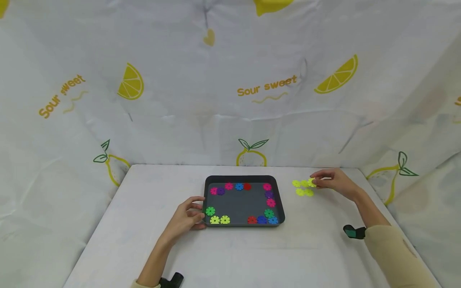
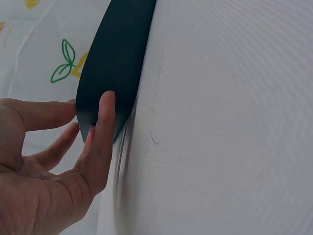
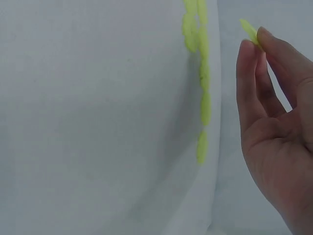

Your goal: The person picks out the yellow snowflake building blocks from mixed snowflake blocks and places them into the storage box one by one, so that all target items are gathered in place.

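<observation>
My right hand [image 1: 333, 183] pinches a yellow flower-shaped plastic disc [image 3: 249, 31] between thumb and fingertips, lifted over a small group of matching yellow discs [image 1: 300, 192] on the table. In the right wrist view these loose discs [image 3: 205, 107] appear nearly edge-on. A dark grey rectangular tray [image 1: 237, 202] lies to the left of them. My left hand [image 1: 185, 218] touches the tray's left side with extended fingers, against the outer wall [image 2: 115, 54]. Inside the tray, pink, purple, blue, red, green and yellow discs [image 1: 225, 219] lie along the edges.
The white-covered table [image 1: 230, 260] meets a lemon-print cloth [image 1: 187, 136] at the back and sides. Dark straps with small mounts [image 1: 354, 232] are on both wrists.
</observation>
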A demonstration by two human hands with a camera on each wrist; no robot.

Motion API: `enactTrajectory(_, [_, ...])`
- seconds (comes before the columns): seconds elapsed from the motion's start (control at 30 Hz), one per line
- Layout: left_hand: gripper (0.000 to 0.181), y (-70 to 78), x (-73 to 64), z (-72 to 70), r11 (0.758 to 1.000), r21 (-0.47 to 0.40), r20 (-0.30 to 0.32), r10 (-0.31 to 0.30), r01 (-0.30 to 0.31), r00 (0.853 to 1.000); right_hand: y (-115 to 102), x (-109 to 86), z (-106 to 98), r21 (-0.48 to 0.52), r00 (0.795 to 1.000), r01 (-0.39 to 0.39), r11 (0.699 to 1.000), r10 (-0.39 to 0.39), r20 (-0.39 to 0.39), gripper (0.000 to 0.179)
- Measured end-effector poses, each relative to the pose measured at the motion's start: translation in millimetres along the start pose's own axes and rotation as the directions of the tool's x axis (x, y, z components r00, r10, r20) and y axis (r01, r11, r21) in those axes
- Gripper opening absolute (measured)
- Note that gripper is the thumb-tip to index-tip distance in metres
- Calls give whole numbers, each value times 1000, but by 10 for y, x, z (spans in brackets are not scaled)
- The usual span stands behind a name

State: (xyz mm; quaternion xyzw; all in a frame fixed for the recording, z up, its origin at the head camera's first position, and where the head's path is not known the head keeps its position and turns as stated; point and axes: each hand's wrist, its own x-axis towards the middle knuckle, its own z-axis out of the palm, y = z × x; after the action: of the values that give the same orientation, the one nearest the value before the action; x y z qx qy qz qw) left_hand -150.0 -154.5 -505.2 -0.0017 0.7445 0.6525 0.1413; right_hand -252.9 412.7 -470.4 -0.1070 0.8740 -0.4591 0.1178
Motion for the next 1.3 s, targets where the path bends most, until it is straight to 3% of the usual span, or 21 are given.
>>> enactTrajectory(0.33, [61, 10, -18, 3, 1000, -3, -11, -6, 6, 1000, 280, -55, 2, -131, 997, -78, 988, 78, -10, 38])
enactTrajectory(0.6, [61, 15, -19, -3, 1000, -1, -13, -10, 10, 1000, 240, -73, 60, -266, 997, -68, 961, 56, -53, 29])
enactTrajectory(0.97, [61, 28, -20, 1, 1000, 5, -13, -14, 15, 1000, -265, 46, 252, -214, 998, 47, 976, -56, -39, 31])
enactTrajectory(1.3, [62, 29, -10, 9, 1000, 1, -7, -19, 19, 1000, -861, 272, 592, -120, 988, 149, 982, -144, 49, 26])
